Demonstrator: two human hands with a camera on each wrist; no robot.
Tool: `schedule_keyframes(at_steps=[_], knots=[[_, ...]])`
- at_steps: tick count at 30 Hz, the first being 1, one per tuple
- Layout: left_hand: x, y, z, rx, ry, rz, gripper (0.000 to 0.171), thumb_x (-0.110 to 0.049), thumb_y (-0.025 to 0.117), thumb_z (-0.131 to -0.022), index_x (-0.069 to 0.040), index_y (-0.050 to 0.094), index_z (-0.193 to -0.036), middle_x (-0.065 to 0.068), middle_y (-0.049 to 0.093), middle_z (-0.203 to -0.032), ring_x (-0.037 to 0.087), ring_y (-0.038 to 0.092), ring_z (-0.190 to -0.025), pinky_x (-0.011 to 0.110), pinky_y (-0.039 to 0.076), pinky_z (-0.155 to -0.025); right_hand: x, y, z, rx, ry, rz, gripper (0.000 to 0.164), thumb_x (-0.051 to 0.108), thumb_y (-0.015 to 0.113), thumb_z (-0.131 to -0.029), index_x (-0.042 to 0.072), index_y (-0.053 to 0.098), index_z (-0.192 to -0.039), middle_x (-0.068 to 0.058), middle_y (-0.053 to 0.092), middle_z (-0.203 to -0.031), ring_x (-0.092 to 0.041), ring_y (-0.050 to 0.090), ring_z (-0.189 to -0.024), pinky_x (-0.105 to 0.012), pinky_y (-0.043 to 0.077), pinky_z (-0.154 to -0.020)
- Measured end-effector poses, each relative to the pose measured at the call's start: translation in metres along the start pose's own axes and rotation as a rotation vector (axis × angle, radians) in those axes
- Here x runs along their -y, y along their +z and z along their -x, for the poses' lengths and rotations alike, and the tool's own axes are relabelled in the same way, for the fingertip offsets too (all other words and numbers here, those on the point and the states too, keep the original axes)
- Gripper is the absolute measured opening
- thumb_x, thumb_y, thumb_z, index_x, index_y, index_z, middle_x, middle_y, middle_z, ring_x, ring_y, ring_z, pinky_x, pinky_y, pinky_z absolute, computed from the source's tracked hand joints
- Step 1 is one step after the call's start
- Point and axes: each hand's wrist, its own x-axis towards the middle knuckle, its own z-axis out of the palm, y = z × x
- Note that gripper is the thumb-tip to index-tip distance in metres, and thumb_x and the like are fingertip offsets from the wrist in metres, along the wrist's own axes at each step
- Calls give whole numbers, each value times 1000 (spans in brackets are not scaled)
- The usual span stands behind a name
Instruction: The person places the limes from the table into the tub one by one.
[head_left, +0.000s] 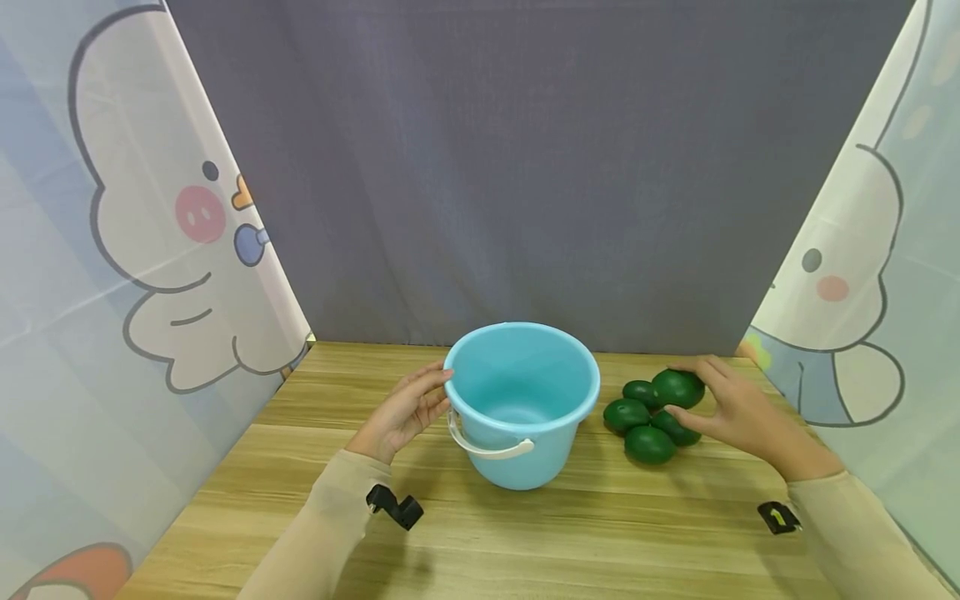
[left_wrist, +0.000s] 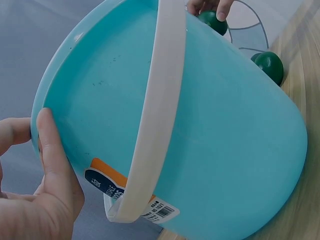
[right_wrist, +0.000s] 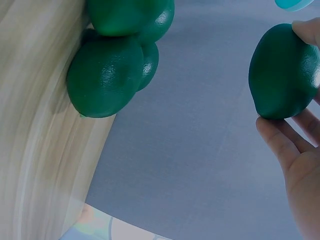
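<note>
A light blue plastic bucket (head_left: 521,467) stands upright on the wooden table, its white handle (head_left: 487,453) hanging down at the front. My left hand (head_left: 405,414) grips its rim on the left side; in the left wrist view the fingertips (left_wrist: 48,127) lie against the bucket's lip. To the right of the bucket, my right hand (head_left: 742,414) holds a glossy dark green, mango-like fruit (right_wrist: 280,72) between thumb and fingers, raised off the table. Several similar green fruits (head_left: 648,446) lie clustered below and beside it. Nothing shows inside the visible part of the bucket.
Light wood grain covers the tabletop (head_left: 570,550). A dark grey cloth (head_left: 525,167) hangs behind it, and curtains printed with cartoon animals (head_left: 150,208) flank both sides. A printed label (left_wrist: 160,209) is on the bucket's wall.
</note>
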Motion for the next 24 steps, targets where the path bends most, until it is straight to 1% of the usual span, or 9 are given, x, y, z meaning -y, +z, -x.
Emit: schedule_keyframes(at_steps=[4, 7, 10, 12, 15, 17, 19, 22, 24], knots=[[0, 0, 0, 1, -2, 1, 44, -9, 55, -103, -3, 42, -144, 7, 59, -113, 8, 66, -80, 15, 57, -72, 1, 0, -4, 7, -2, -4, 64, 60, 62, -91, 4, 63, -122, -2, 62, -113, -14, 57, -96, -19, 47, -78], [0, -1, -1, 5, -2, -2, 44, -10, 55, -103, -3, 41, -144, 7, 58, -113, 8, 66, -80, 15, 57, -72, 2, -1, -7, 9, -10, -5, 65, 61, 59, -92, 4, 63, -122, -3, 62, -114, -13, 57, -96, -21, 49, -76], [0, -1, -1, 5, -2, -4, 44, -10, 56, -103, -3, 42, -144, 7, 59, -113, 8, 66, -81, 15, 57, -73, 3, -1, -11, 2, -15, -2, 66, 62, 56, -93, 4, 63, -122, -4, 62, -115, -16, 58, -98, -17, 48, -78], [1, -1, -1, 6, -1, -3, 43, -10, 56, -103, -3, 42, -143, 7, 59, -113, 8, 66, -81, 15, 58, -73, 5, -1, -13, 2, -13, -5, 65, 62, 57, -93, 4, 63, -122, -4, 62, -116, -17, 59, -100, -14, 46, -82], [1, 0, 0, 9, -1, 1, 44, -10, 56, -103, -2, 41, -144, 8, 59, -113, 8, 66, -81, 15, 58, -73, 6, -1, -15, 8, -3, -4, 63, 59, 63, -91, 4, 63, -123, -4, 62, -118, -19, 58, -103, -12, 44, -86], [1, 0, 1, 11, 1, 4, 44, -10, 55, -103, -2, 41, -144, 8, 59, -113, 8, 66, -81, 15, 58, -72, 8, -1, -17, 8, 1, 1, 63, 58, 63, -91, 4, 63, -124, -5, 62, -118, -20, 58, -104, -13, 44, -85], [0, 0, 1, 11, 2, 5, 44, -10, 55, -103, -2, 41, -144, 8, 59, -113, 8, 66, -81, 15, 58, -72, 9, -1, -19, 4, 2, 10, 64, 59, 61, -92, 4, 63, -124, -5, 62, -119, -20, 59, -104, -13, 45, -85], [0, 0, 1, 11, 4, 9, 43, -10, 55, -103, -2, 42, -143, 8, 58, -114, 8, 66, -81, 15, 57, -72, 10, 0, -23, -8, -3, 19, 68, 64, 54, -93, 4, 62, -125, -6, 62, -120, -22, 59, -104, -10, 43, -87], [0, 0, 1, 10, 5, 11, 43, -9, 55, -103, -2, 42, -143, 8, 58, -114, 8, 66, -81, 15, 57, -72, 11, 0, -25, -11, -7, 17, 70, 64, 52, -93, 3, 62, -125, -7, 62, -120, -22, 59, -105, -8, 41, -89]])
